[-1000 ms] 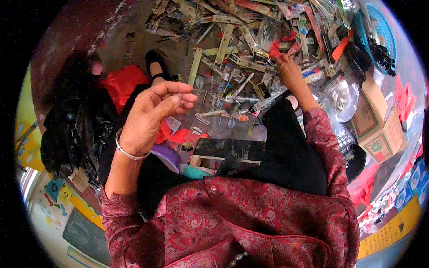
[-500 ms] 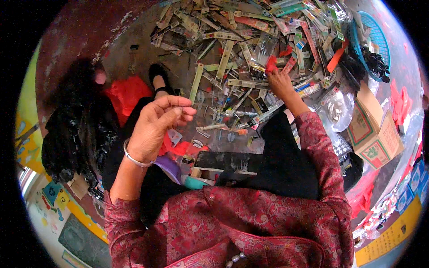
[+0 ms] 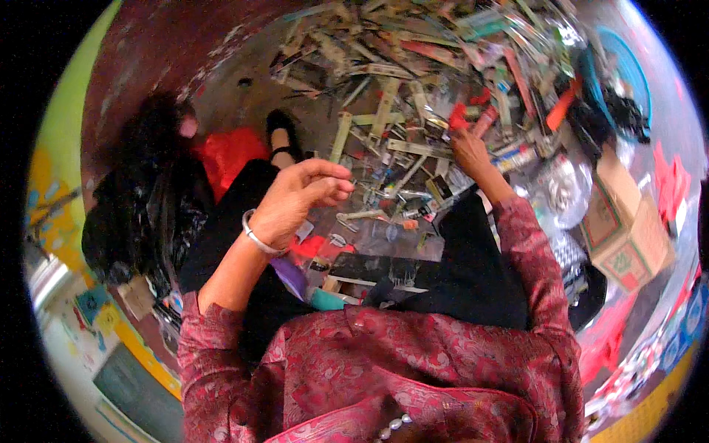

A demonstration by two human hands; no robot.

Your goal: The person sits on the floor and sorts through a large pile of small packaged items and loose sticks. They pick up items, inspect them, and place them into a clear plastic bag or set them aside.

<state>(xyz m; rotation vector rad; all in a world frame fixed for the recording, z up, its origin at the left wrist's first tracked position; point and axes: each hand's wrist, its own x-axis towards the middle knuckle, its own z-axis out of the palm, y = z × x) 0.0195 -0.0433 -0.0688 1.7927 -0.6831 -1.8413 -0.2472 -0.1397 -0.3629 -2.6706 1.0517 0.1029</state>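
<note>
My left hand [image 3: 301,198], with a bangle at the wrist, hangs above the floor between my knees. Its fingers are bent together toward the thumb, and whatever they may pinch is too small to make out. Farther forward and to the right, my right hand [image 3: 468,149] reaches into a spread of slim packets. Its fingers close on a crumpled red plastic scrap [image 3: 458,117]. Around it lie long narrow packets [image 3: 384,107], a red packet [image 3: 486,120] and clear plastic wrappers. The picture is blurred, so their contents are unclear.
A blue basket [image 3: 642,81] with black items stands at the far right. Nearer are an open cardboard box [image 3: 624,229] and a clear plastic bag [image 3: 565,188]. Black bags [image 3: 140,229] and a red bag [image 3: 229,159] lie left, beside my shoe [image 3: 281,136].
My left hand has shifted rightward and slightly lower in the picture. The whole view has swung a little, carrying the surroundings to the right. The right hand stays by the red scrap.
</note>
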